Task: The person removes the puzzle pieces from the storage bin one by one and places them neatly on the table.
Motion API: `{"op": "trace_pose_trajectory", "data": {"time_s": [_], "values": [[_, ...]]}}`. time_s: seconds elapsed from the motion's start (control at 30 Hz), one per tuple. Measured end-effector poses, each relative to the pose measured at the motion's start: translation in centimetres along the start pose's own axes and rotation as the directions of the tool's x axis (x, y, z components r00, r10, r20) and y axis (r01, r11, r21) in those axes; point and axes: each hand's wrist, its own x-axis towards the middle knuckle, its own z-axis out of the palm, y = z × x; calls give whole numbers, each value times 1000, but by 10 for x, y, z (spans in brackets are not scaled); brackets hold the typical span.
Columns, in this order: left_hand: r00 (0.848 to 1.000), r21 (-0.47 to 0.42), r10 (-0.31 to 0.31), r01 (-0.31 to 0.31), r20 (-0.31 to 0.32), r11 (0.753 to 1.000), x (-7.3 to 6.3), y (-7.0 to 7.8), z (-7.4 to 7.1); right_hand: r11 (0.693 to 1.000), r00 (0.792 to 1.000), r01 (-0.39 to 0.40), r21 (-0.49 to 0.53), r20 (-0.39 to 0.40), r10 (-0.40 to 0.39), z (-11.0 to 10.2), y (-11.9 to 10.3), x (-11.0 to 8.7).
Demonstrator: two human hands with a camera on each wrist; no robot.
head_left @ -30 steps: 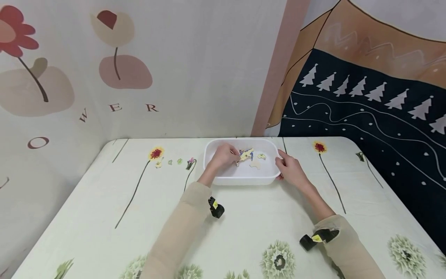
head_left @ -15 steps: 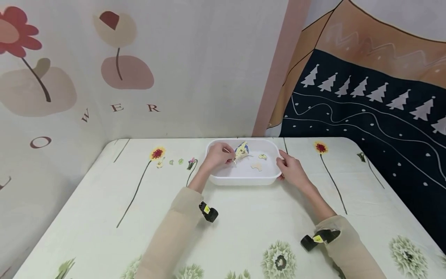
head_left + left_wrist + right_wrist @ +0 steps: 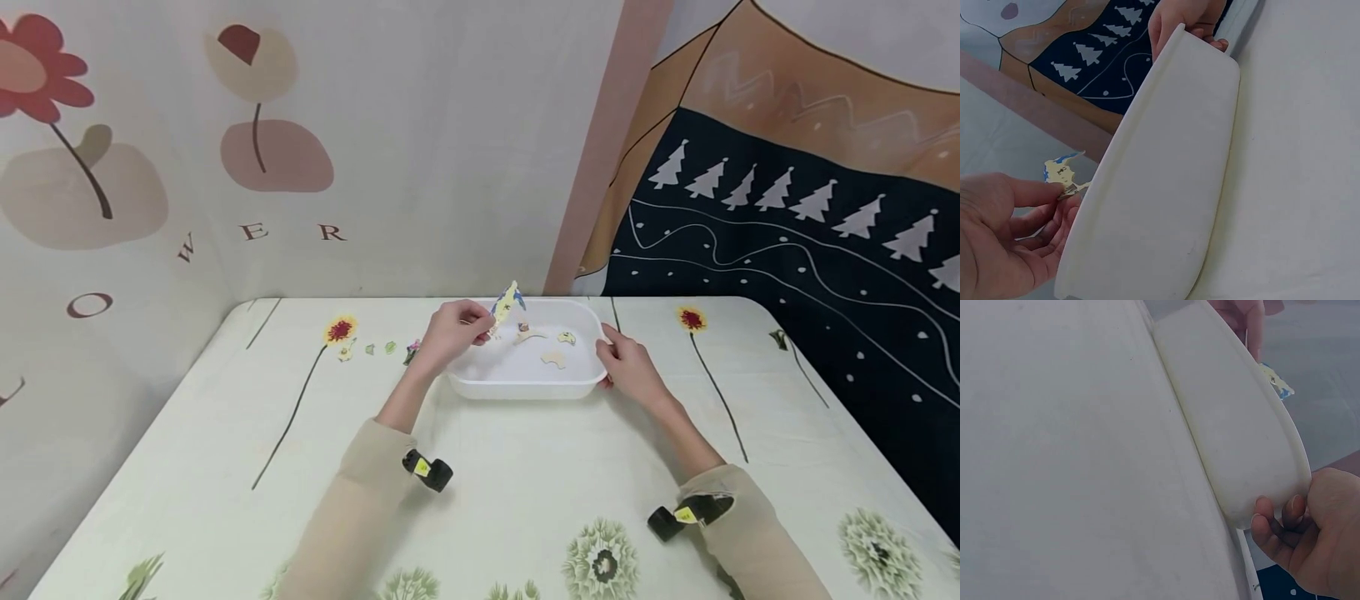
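Observation:
A thin, flat, irregular cut-out piece (image 3: 507, 305), printed yellow and blue, is pinched between the thumb and fingers of my left hand (image 3: 448, 335). It stands tilted up over the left part of a white rectangular tray (image 3: 525, 389). In the left wrist view the printed piece (image 3: 1059, 171) shows just beyond the tray's rim. My right hand (image 3: 632, 365) grips the tray's right end, thumb at the rim and fingers curled underneath, as the right wrist view shows. Inside the tray lie several small flat pieces, among them a yellowish one (image 3: 566, 338) and a plain beige one (image 3: 553, 359).
Left of the tray, several small flat pieces lie in a row on the cloth, including a green one (image 3: 390, 347) and a yellowish one (image 3: 345, 354). The flower-printed tablecloth (image 3: 540, 458) reaches back to a curtain (image 3: 420, 150) behind the tray.
My left hand has lifted the yellow-and-blue piece up from the tray and drawn it left, uncovering more small pieces inside. The right hand and tray hold nearly still.

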Motion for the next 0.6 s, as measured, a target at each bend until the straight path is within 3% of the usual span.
{"op": "trace_pose_trajectory", "data": {"time_s": [0.37,0.6], "values": [[997,-22,39,-40,-61,999,-21,8,-28,1000,1000,-5,1,1,5,-1,0,-1],[993,-4,31,-32,-110,999,-29,1,-51,1000,1000,-9,-5,1,9,0,0,0]]}}
